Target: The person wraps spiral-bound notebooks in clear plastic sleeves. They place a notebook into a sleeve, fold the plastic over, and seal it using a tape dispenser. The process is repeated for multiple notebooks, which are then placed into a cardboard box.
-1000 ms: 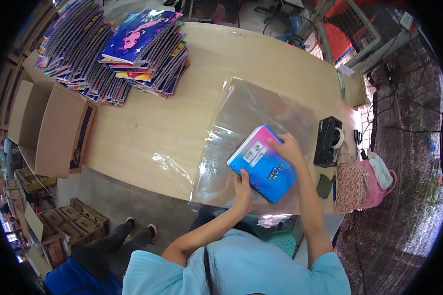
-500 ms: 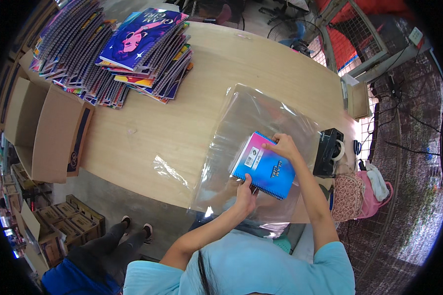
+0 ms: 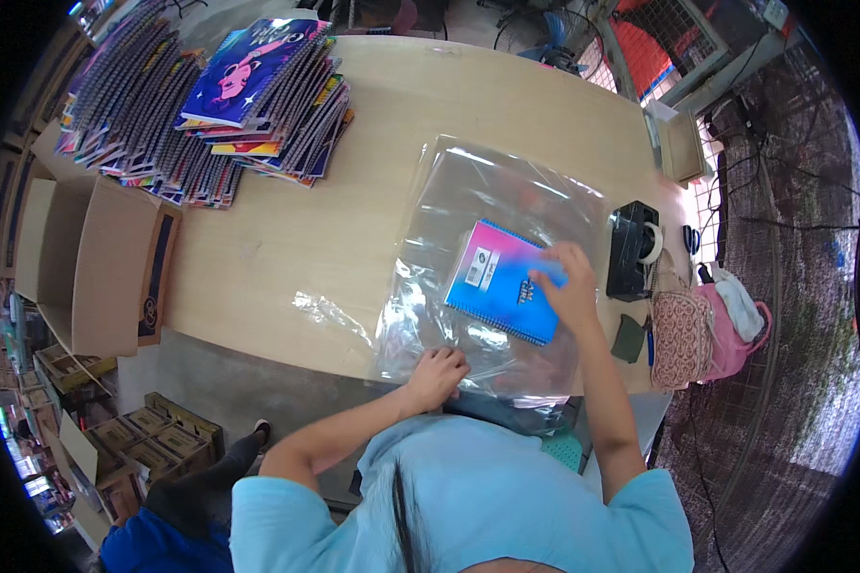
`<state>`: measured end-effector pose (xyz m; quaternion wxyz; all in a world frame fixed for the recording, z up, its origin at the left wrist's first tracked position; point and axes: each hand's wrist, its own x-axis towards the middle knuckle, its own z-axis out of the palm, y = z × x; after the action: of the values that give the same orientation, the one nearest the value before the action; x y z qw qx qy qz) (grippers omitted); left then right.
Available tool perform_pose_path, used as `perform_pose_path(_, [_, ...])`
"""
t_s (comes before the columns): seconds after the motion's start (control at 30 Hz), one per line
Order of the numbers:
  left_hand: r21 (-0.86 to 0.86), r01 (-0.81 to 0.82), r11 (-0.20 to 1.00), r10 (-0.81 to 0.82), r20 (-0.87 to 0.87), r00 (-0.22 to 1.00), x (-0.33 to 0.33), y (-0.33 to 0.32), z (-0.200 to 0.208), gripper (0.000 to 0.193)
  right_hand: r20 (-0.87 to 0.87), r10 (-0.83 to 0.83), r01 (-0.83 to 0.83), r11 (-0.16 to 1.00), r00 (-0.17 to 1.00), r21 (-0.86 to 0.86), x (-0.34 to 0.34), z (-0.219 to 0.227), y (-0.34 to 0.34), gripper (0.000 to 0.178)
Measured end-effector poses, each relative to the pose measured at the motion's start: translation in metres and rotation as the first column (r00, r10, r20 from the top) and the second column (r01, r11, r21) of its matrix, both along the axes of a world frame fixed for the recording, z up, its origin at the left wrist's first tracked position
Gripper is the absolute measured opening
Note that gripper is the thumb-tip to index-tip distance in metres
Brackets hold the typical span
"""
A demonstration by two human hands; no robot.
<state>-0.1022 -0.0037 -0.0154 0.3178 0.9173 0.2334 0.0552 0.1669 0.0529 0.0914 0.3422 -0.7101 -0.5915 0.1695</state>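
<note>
Right hand [image 3: 571, 286] lay flat on the blue-and-pink spiral notebook [image 3: 502, 284], fingers spread over its right edge, palm pressing down; no pinch visible. Notebook sat on the stack of clear plastic bags [image 3: 492, 220], roughly mid-stack, tilted, spiral binding along its lower-left side. Couldn't tell if it was inside the top bag or only on top of it.

Left hand [image 3: 437, 375] was at the near edge of the bags, grip closed with fingers curled on the plastic film. Looked like it pinched the bag's edge, but the exact hold wasn't clear.

Bags lay on the light wooden surface [image 3: 287, 258], near edge hanging slightly over the person's lap. A loose crumpled bit of film [image 3: 330, 315] lay just left of the stack.

Far left of the surface: big fanned pile of spiral notebooks [image 3: 201, 105], well apart from both hands. Black tape dispenser [image 3: 633, 250] just right of the bags, near the right hand. Patterned pouch [image 3: 681, 339] and pink bag [image 3: 731, 329] beyond it at the right end. Open cardboard box [image 3: 96, 267] stood off the surface's left side.
</note>
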Motion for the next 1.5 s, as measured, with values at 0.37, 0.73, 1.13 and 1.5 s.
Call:
perform_pose_path(0.37, [-0.193, 0.112, 0.975, -0.158, -0.243, 0.957, 0.02, 0.035, 0.072, 0.011, 0.286, 0.164, -0.125, 0.981, 0.944, -0.148, -0.11, -0.006, -0.146, 0.042])
perform_pose_path(0.73, [-0.009, 0.116, 0.993, -0.116, 0.038, 0.993, 0.026, 0.032, 0.06, 0.025, 0.253, 0.018, -0.016, 1.0, 0.967, -0.008, -0.08, -0.019, -0.161, 0.01])
perform_pose_path(1.13, [0.304, 0.215, 0.928, -0.254, 0.094, 0.963, -0.001, 0.006, 0.062, 0.016, -0.758, -0.503, 0.29, 0.863, 0.415, -0.414, 0.031, -0.097, -0.089, 0.062])
perform_pose_path(1.5, [0.206, 0.231, 0.951, -0.238, 0.012, 0.971, -0.016, -0.008, 0.058, 0.015, -0.769, -0.573, 0.236, 0.819, 0.282, -0.524, 0.032, -0.1, -0.077, 0.069])
